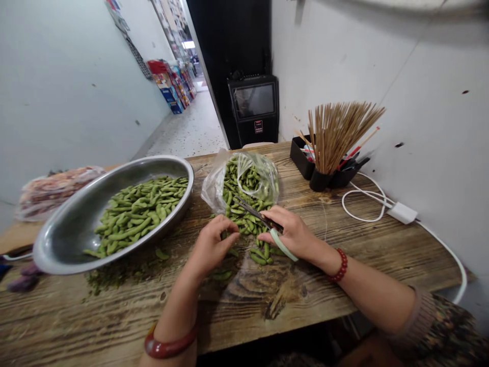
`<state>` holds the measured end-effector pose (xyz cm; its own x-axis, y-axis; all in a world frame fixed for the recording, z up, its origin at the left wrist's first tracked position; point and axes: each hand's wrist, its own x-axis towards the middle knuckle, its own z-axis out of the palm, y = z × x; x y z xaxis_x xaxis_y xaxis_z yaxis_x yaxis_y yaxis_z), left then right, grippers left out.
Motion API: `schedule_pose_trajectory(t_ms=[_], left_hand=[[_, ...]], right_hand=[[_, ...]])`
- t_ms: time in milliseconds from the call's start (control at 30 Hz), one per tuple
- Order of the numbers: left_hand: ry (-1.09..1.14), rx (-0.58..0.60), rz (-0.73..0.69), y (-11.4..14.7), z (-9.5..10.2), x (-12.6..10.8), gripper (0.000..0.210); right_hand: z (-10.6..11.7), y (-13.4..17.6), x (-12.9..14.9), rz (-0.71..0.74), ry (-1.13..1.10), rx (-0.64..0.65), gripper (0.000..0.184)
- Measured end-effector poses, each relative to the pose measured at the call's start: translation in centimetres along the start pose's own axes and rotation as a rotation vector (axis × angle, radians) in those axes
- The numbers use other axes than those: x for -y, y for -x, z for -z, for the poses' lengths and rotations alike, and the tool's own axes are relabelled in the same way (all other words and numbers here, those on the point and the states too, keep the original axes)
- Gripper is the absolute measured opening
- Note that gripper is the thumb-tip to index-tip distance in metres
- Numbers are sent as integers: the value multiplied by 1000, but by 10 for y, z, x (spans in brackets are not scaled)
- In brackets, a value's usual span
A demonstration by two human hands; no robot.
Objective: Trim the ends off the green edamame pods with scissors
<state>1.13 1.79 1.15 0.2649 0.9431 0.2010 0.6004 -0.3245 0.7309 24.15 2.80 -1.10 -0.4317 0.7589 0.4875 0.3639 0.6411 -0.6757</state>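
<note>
My right hand is closed around a pair of scissors with a pale green handle, blades pointing away to the upper left. The blades lie over a heap of green edamame pods spilling from a clear plastic bag. Left of the heap, my left hand is curled, with thumb and forefinger drawn together; whatever is between them is too small to make out. A few loose pods lie on the wood between the hands. A large metal basin at the left holds many more pods.
Trimmings are scattered below the basin on the wooden table. A bagged pinkish mass sits behind it. At the right stand a black organizer with wooden sticks and a white cable with an adapter.
</note>
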Motion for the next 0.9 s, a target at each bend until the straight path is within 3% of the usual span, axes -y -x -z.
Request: schedule_pose_trajectory(t_ms=[67,200,300,633,900], left_hand=[[182,-62,99,0,1,-5,7],[573,-64,359,4,-2,-10,26],[718,-48,394,6,-5,-8,36],[821,-96,385,5,-8,-9,26],[658,-10,301,4,-15,-13,22]], right_hand=[[1,0,2,-4,-3,0,38],[1,0,3,15,-10,3,39],[-1,0,1,35,-27,8,39],[-1,2,2,-12,17,135,54],[-2,1,4,53,10,164,57]])
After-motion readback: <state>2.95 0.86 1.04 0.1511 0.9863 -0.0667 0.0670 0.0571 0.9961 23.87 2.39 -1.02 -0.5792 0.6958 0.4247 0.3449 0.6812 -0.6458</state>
